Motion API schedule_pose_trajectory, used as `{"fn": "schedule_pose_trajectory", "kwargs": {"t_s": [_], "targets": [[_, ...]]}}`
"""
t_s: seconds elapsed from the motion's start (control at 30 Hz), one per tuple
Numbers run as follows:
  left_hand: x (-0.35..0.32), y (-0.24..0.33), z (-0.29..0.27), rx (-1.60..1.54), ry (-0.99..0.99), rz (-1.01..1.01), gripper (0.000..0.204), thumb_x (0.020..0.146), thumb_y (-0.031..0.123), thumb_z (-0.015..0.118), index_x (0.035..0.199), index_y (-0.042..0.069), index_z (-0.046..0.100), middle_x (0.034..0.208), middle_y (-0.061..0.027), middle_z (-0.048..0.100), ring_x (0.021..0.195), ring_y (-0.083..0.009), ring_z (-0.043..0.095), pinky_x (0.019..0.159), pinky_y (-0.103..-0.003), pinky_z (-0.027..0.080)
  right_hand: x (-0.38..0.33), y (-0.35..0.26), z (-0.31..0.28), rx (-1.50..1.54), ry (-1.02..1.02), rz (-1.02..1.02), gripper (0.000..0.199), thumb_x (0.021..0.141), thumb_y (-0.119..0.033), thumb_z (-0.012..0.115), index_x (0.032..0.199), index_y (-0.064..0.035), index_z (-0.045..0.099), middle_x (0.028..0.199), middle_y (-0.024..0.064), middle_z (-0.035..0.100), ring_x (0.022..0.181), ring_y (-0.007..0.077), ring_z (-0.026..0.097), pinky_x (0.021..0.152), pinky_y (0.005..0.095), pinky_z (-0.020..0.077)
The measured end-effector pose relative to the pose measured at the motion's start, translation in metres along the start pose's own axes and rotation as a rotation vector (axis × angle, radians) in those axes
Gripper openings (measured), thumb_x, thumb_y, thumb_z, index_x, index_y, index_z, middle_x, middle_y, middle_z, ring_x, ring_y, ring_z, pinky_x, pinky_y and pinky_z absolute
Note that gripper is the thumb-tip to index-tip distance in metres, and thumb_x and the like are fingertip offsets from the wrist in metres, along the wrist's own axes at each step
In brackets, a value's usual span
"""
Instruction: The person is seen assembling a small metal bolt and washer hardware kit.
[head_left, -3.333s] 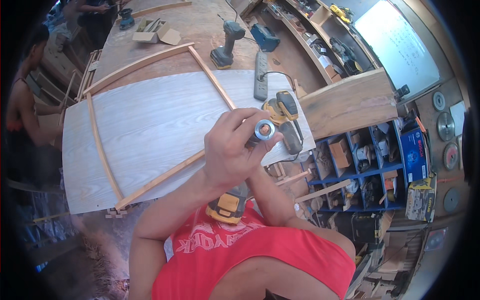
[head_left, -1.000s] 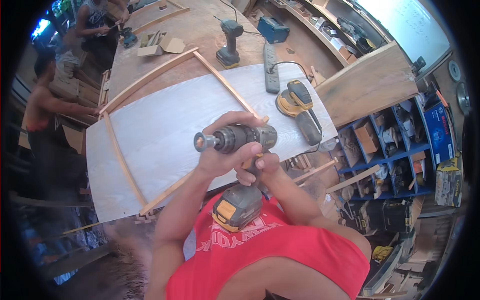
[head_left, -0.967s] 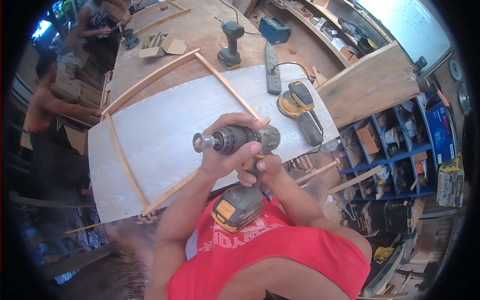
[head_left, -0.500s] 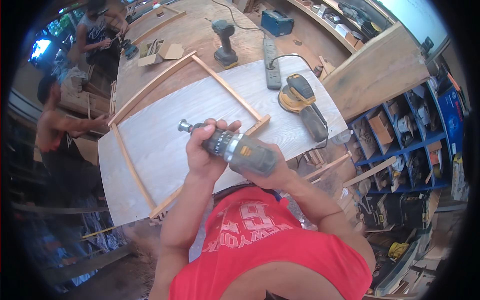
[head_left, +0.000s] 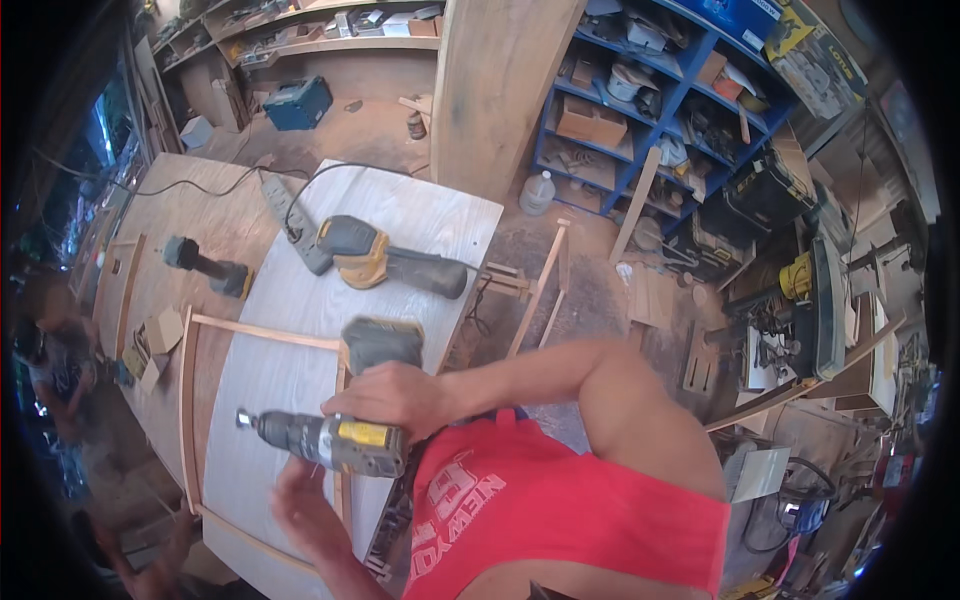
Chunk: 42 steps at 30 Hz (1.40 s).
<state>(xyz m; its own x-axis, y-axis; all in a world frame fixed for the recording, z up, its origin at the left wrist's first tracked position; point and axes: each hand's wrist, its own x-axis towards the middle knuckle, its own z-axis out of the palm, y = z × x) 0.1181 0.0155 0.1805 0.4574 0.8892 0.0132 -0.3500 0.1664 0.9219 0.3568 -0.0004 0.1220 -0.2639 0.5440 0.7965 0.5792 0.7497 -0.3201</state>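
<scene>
My right hand (head_left: 388,402) is wrapped round the grip of a cordless drill (head_left: 345,444). The drill lies on its side in the air, its chuck and a short shiny socket bit pointing left. Its battery base sticks out beyond my fist. Just below the drill's body is my left hand (head_left: 308,512), slightly blurred, fingers loosely apart and holding nothing. Under both hands, a thin wooden frame (head_left: 188,420) rests on a pale wood-grain panel (head_left: 270,385); my hands and the drill hide part of its near side.
On the panel are a yellow-black sander (head_left: 358,262) and a grey power strip (head_left: 290,222). A second cordless tool (head_left: 205,265) and an opened carton (head_left: 155,345) sit farther left. Blue shelving (head_left: 640,120) stands right, with a clear jug (head_left: 537,193). Two people (head_left: 60,370) are at the left.
The view has swung to the right, showing more shelving and floor. My left hand has come off the front of the drill, which has turned onto its side in my right hand.
</scene>
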Motion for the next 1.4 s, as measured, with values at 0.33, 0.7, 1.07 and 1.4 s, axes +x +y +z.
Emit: {"fn": "schedule_pose_trajectory", "kwargs": {"t_s": [0.33, 0.7, 1.07, 1.4], "targets": [[0.076, -0.033, 0.008, -0.442, 0.186, -0.033, 0.031, 0.104, 0.035, 0.049, 0.121, 0.010, 0.056, 0.103, -0.0021, 0.066, 0.100, -0.0197, 0.061, 0.092, -0.038, 0.048, -0.018, -0.010, -0.007, 0.528, 0.157, 0.305, 0.071, 0.068, -0.015, 0.084, 0.128, 0.0063, 0.052, 0.099, 0.0198, 0.069, 0.086, 0.0339, 0.070, 0.074, 0.0387, 0.0558], [0.038, -0.032, -0.028, -0.263, 0.288, -0.074, 0.044, 0.104, 0.033, 0.048, 0.138, 0.006, 0.047, 0.095, -0.0014, 0.066, 0.082, -0.0168, 0.063, 0.075, -0.033, 0.051, -0.045, 0.055, 0.020, 0.338, 0.326, 0.553, 0.049, 0.074, -0.001, 0.076, 0.120, 0.0050, 0.060, 0.098, 0.0148, 0.069, 0.086, 0.0198, 0.070, 0.074, 0.0326, 0.0547], [0.017, -0.048, -0.009, -0.767, -0.278, -0.160, 0.044, 0.101, 0.028, 0.044, 0.132, -0.001, 0.054, 0.108, -0.0158, 0.068, 0.098, -0.0291, 0.065, 0.080, -0.042, 0.053, -0.027, 0.092, 0.050, 0.238, 0.458, 0.710, 0.027, 0.081, -0.004, 0.072, 0.105, 0.0042, 0.064, 0.091, 0.0101, 0.070, 0.081, 0.0170, 0.067, 0.073, 0.0317, 0.0527], [-0.023, -0.091, -0.012, -0.338, -0.143, -0.349, 0.039, 0.102, 0.032, 0.050, 0.131, 0.006, 0.057, 0.136, -0.0143, 0.058, 0.128, -0.0304, 0.053, 0.101, -0.045, 0.045, -0.101, -0.093, 0.023, 0.020, 0.504, 0.921, 0.035, 0.086, -0.016, 0.071, 0.115, 0.0025, 0.064, 0.100, 0.0120, 0.068, 0.089, 0.0199, 0.063, 0.078, 0.0318, 0.0495]]}}
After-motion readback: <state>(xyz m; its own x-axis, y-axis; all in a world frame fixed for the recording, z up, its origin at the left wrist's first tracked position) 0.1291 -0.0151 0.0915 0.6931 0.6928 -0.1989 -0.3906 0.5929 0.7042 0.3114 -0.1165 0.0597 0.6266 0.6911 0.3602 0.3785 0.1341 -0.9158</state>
